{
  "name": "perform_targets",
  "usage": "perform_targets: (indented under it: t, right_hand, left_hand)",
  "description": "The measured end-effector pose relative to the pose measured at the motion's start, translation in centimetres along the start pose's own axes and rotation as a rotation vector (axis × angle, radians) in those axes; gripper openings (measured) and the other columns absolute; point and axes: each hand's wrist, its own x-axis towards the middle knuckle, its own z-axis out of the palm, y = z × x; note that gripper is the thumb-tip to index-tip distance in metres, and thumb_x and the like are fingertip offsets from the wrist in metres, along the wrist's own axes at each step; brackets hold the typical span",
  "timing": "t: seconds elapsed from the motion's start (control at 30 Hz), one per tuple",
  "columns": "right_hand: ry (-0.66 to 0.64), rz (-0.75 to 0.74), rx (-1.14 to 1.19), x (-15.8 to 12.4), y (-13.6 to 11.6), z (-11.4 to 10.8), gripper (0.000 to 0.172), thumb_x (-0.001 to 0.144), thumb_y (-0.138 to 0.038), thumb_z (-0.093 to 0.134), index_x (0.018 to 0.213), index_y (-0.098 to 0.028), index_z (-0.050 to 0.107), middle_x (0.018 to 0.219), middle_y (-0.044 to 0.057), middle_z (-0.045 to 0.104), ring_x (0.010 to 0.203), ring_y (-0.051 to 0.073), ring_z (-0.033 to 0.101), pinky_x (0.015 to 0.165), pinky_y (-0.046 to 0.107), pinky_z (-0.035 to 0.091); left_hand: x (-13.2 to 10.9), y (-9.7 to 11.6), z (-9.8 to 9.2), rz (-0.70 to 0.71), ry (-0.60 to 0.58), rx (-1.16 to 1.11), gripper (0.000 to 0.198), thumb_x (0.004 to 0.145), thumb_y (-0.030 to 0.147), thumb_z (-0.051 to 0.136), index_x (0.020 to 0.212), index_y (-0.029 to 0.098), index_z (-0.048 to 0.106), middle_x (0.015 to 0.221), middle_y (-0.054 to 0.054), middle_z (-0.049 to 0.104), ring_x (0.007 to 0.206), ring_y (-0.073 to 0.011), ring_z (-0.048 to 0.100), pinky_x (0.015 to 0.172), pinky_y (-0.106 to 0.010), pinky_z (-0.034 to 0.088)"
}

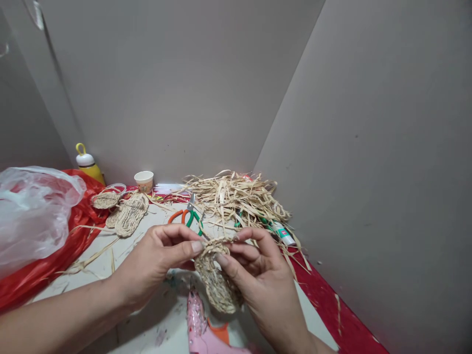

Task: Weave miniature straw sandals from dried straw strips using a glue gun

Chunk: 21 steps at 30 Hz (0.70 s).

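Between my hands is a small woven straw slipper (217, 287), its braided coils forming an oval sole with a raised strip at the top. My left hand (158, 260) pinches its upper left edge between thumb and fingers. On the other side my right hand (261, 280) grips it, thumb pressed on the front and fingers behind. A pink glue gun (199, 324) lies just below it, nozzle pointing away from me. Beyond my hands are scissors with orange and green handles (189, 215), partly hidden by my left fingers.
A heap of dry straw strips (236, 196) lies at the back right, with a white-and-green tube (283, 233) beside it. Braided straw soles (132, 215) lie at the left, near a paper cup (144, 182) and a yellow bottle (90, 166). Plastic bags (37, 211) fill the left side; grey walls stand behind and right.
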Motion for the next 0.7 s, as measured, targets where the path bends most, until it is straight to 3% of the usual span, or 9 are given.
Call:
perform_targets:
  t: [0.2, 0.4, 0.57, 0.7]
  right_hand:
    - [0.017, -0.129, -0.111, -0.31, -0.08, -0.32, 0.028, 0.078, -0.028, 0.073, 0.095, -0.029, 0.052, 0.089, -0.002, 0.066, 0.078, 0.014, 0.068, 0.067, 0.022, 0.054]
    - [0.017, -0.215, -0.114, -0.82, 0.37, -0.37, 0.026, 0.079, -0.023, 0.072, 0.094, -0.03, 0.053, 0.083, -0.003, 0.065, 0.076, 0.013, 0.068, 0.067, 0.02, 0.055]
    - [-0.018, -0.191, -0.111, -0.63, 0.18, -0.34, 0.026, 0.079, -0.02, 0.071, 0.093, -0.031, 0.052, 0.082, -0.005, 0.066, 0.078, 0.011, 0.068, 0.069, 0.017, 0.055]
    - [-0.018, -0.18, -0.078, -0.6, -0.23, -0.34, 0.03, 0.077, -0.021, 0.074, 0.094, -0.032, 0.051, 0.082, -0.006, 0.065, 0.078, 0.011, 0.07, 0.065, 0.014, 0.055]
  left_hand:
    - [-0.15, 0.06, 0.19, -0.01, -0.029, 0.004, 0.016, 0.073, 0.03, 0.077, 0.072, 0.016, 0.071, 0.066, 0.001, 0.062, 0.062, -0.0088, 0.053, 0.062, -0.022, 0.043]
    - [-0.35, 0.14, 0.21, 0.035, -0.047, 0.049, 0.013, 0.073, 0.026, 0.076, 0.07, 0.016, 0.069, 0.063, 0.003, 0.057, 0.059, -0.0075, 0.049, 0.058, -0.02, 0.04]
    - [-0.07, 0.26, 0.23, 0.047, -0.074, 0.057, 0.012, 0.073, 0.024, 0.074, 0.069, 0.016, 0.066, 0.062, 0.003, 0.056, 0.059, -0.0079, 0.048, 0.059, -0.02, 0.04]
    - [-0.36, 1.01, 0.04, 0.054, -0.101, 0.087, 0.007, 0.073, 0.019, 0.07, 0.079, 0.017, 0.066, 0.066, 0.003, 0.059, 0.06, -0.0085, 0.048, 0.062, -0.022, 0.041]
